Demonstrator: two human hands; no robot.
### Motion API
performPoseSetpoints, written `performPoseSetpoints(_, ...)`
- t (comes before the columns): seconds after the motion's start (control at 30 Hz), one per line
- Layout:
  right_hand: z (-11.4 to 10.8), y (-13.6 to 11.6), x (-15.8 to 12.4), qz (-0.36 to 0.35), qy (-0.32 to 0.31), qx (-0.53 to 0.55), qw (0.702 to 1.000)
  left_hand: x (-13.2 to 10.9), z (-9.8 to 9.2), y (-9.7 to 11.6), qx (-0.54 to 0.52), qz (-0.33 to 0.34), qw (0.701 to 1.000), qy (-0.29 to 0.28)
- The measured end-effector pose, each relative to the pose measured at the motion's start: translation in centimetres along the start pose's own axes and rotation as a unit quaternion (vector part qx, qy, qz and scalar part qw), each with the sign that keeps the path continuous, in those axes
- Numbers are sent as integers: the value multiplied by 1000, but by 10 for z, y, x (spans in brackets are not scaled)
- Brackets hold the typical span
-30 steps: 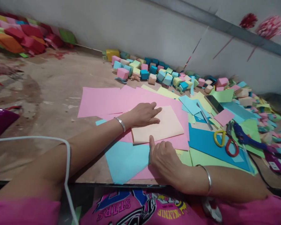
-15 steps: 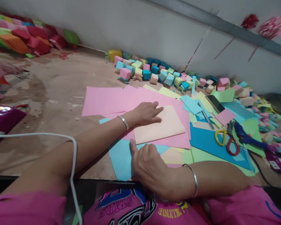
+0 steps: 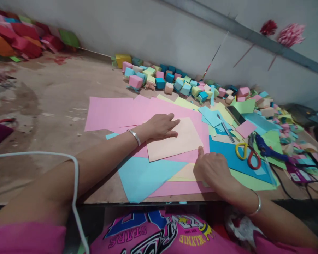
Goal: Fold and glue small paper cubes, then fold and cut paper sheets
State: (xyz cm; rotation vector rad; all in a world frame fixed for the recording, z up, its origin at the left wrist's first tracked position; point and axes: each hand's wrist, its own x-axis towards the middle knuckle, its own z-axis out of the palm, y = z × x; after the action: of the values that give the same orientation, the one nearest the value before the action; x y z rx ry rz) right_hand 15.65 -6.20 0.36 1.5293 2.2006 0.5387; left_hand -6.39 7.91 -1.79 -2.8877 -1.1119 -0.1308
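Note:
A folded cream paper (image 3: 175,144) lies over large pink sheets (image 3: 111,114). My left hand (image 3: 163,126) rests flat on its left part, fingers spread and pointing right. At the paper's lower right corner is my right hand (image 3: 216,173), curled into a fist with its thumb stretched out to the crease. Nothing shows inside the curled fingers. Below the cream paper, a light blue sheet (image 3: 145,176) reaches the table's front edge.
Scissors (image 3: 247,153), a pen knife (image 3: 226,128), a dark phone (image 3: 234,114) and a blue glue gun (image 3: 270,150) lie on the right. Small paper cubes (image 3: 169,77) line the wall. A white cable (image 3: 75,190) crosses my left arm.
My right hand has slid from the cream paper's lower left corner along its near edge to the lower right corner. My left hand stays on the paper. The view has shifted slightly right.

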Motion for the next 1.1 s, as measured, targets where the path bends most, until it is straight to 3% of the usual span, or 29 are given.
performPoseSetpoints(0.1, -10, -14, 2, -20, 6, 18, 1000, 0, 0, -1, 1, -2, 1000, -6)
performPoseSetpoints(0.2, -31, -43, 4, -118, 45, 58, 990, 1, -1, -1, 6, 0, 1000, -8)
performPoseSetpoints(0.33, -63, -79, 15, -275, 98, 118, 949, 1, -2, -2, 7, -2, 1000, -11)
performPoseSetpoints(0.47, -74, -87, 26, -328, 81, 143, 930, 1, -2, -3, 20, 7, 1000, -5)
performPoseSetpoints(0.6, -54, -71, 23, -275, 82, 153, 946, 2, 2, -6, 30, 6, 1000, -3)
performPoseSetpoints(0.8, -23, -28, -8, -132, 11, 95, 987, 4, 6, -8, 26, -3, 1000, -13)
performPoseSetpoints(0.9, -19, 1, -14, -127, 3, 124, 984, 4, 4, -8, 31, -5, 999, -15)
performPoseSetpoints(1.0, -20, 31, -3, -146, 47, 161, 975, 3, 1, -6, 35, -1, 999, -14)
performPoseSetpoints(1.1, -19, 45, 14, -119, 138, 95, 979, 1, -1, -4, 36, -7, 999, -9)
